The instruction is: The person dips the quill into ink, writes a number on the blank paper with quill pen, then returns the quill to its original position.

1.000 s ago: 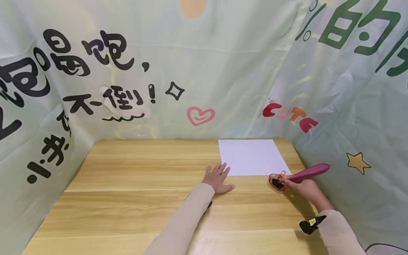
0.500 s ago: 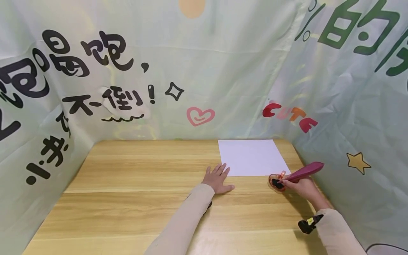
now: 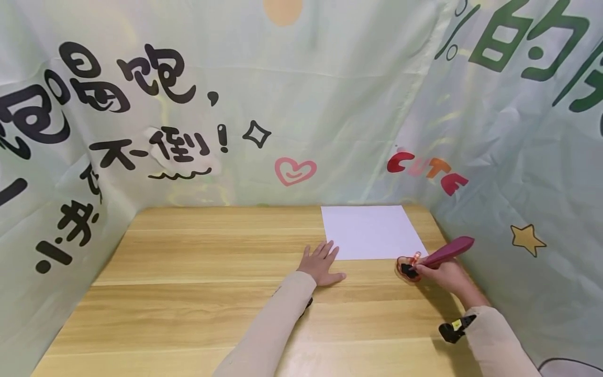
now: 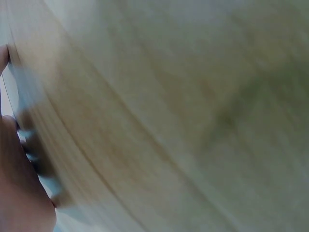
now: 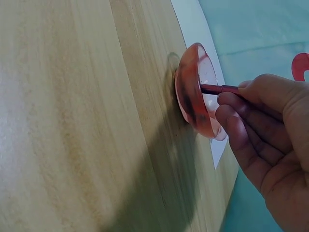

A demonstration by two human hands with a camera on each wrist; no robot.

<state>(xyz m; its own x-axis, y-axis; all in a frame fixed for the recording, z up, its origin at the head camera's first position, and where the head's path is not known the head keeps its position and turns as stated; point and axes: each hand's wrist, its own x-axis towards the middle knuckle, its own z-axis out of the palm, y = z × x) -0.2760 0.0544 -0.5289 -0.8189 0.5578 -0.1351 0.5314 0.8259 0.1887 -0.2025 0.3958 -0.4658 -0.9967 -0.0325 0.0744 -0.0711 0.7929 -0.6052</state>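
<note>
My right hand pinches a dark red brush between thumb and fingers, its thick handle slanting up to the right. In the right wrist view the brush's dark lower end dips inside a small translucent orange-red bowl, which stands on the table. Something black shows in the bowl, in the head view too. Spread flat, my left hand rests on the table, with fingertips over the near left corner of a white sheet of paper. Only part of that hand appears in the left wrist view.
The wooden table ends against printed cloth at the back and on both sides. The bowl sits just in front of the paper's near right corner. A black wrist camera is worn by the right sleeve.
The brush handle's upper end has swung a little to the left, and the right hand has shifted slightly with it. The left hand, paper and bowl stay in place.
</note>
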